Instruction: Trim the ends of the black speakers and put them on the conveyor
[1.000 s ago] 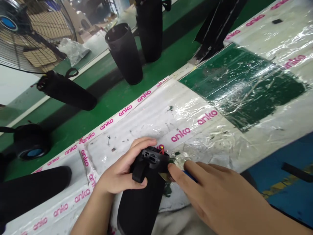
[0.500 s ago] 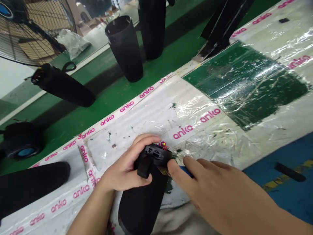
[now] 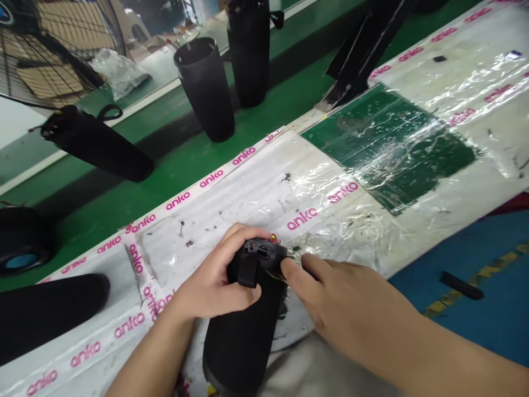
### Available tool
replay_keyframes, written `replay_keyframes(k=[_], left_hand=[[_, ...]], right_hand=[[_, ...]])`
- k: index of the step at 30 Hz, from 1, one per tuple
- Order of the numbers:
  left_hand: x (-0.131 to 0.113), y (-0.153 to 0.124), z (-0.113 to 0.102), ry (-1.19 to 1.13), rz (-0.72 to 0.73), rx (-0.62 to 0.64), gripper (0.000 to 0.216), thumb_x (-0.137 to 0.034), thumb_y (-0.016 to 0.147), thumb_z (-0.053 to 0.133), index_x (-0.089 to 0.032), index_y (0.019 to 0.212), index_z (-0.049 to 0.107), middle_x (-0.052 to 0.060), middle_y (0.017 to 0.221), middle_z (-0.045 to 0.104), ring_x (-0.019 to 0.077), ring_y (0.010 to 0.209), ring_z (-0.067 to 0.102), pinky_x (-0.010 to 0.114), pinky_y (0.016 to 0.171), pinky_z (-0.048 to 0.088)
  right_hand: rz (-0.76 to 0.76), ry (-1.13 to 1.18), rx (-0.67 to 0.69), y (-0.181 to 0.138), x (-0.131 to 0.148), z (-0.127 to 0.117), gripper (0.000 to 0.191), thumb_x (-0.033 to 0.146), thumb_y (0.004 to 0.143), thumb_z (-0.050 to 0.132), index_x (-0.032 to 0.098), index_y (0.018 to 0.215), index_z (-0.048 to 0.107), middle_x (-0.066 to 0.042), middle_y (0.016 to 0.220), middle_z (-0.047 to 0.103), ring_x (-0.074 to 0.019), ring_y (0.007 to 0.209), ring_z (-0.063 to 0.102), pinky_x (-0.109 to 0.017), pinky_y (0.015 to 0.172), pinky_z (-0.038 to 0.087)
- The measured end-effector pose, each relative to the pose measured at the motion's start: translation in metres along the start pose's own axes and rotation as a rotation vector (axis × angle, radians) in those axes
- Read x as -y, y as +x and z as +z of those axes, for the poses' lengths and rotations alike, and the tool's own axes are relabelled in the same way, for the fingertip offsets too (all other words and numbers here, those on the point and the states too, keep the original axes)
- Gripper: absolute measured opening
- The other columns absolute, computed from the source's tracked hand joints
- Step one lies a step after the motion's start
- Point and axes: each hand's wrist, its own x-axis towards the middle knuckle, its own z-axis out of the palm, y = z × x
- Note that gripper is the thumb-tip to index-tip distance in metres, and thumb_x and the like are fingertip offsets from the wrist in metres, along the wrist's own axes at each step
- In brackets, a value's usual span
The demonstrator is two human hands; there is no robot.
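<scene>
Workbench: a white-sheeted workbench, glazed with clear film and pink-lettered tape, lay under both hands and ran on beyond the fingertips.
Belt: a green conveyor belt passed on the far side of the left hand, well apart from it. It carried an upright black tapered tube and a black tube lying on its side.
Housing: a black fabric-covered cylindrical housing lay lengthwise beneath the left hand. Its far end was at the fingertips and its near end towards the person's lap.
Left hand: the left hand was wrapped round the housing's far end, thumb across the near side and fingers curled over the top.
Right hand: the right hand lay just to the right of the left, with its forefinger stretched out and the tip touching the cap's rim (whether the palm hid anything could not be told).
Cap: a black slotted hard-plastic end cap sat between the two sets of fingertips.
Strap: a short black strap loop hung from the cap, just above the left thumb.
Wires: thin red and yellow wires poked out just beyond the left fingertips.
Handling: the housing looked light and stiff under a grippy cloth skin. It was probably best gripped round the body near the cap, keeping off the wires, which seemed the fragile part.
</scene>
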Motion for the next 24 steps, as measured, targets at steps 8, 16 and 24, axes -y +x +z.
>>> replay_keyframes(k=[8, 16, 24], left_hand=[[0.005, 0.0, -0.002, -0.06, 0.004, 0.014, 0.057, -0.031, 0.084, 0.078, -0.033, 0.137, 0.058, 0.006, 0.133, 0.059, 0.0307, 0.123, 0.058, 0.044, 0.11, 0.046], [0.0, 0.0, -0.001, -0.05, -0.017, 0.014, 0.06, -0.021, 0.08, 0.074, -0.032, 0.137, 0.059, 0.005, 0.13, 0.058, 0.0299, 0.122, 0.056, 0.043, 0.11, 0.044], [-0.002, 0.002, 0.001, 0.013, 0.021, 0.034, 0.063, -0.014, 0.078, 0.07, -0.032, 0.137, 0.056, 0.005, 0.125, 0.056, 0.0275, 0.117, 0.056, 0.041, 0.105, 0.045]], right_hand=[[0.018, 0.062, -0.022, -0.001, -0.003, 0.006, 0.054, 0.002, 0.078, 0.048, 0.021, 0.128, 0.037, 0.001, 0.077, 0.053, -0.0217, 0.052, 0.056, -0.033, 0.051, 0.018], [0.009, -0.035, 0.017, 0.002, 0.002, -0.01, 0.063, -0.001, 0.063, 0.056, 0.019, 0.122, 0.047, 0.0, 0.074, 0.056, -0.0226, 0.049, 0.06, -0.031, 0.048, 0.02], [0.085, -0.16, 0.156, 0.01, 0.015, -0.015, 0.059, 0.005, 0.068, 0.062, 0.022, 0.124, 0.053, 0.0, 0.072, 0.055, -0.0208, 0.046, 0.058, -0.031, 0.047, 0.017]])
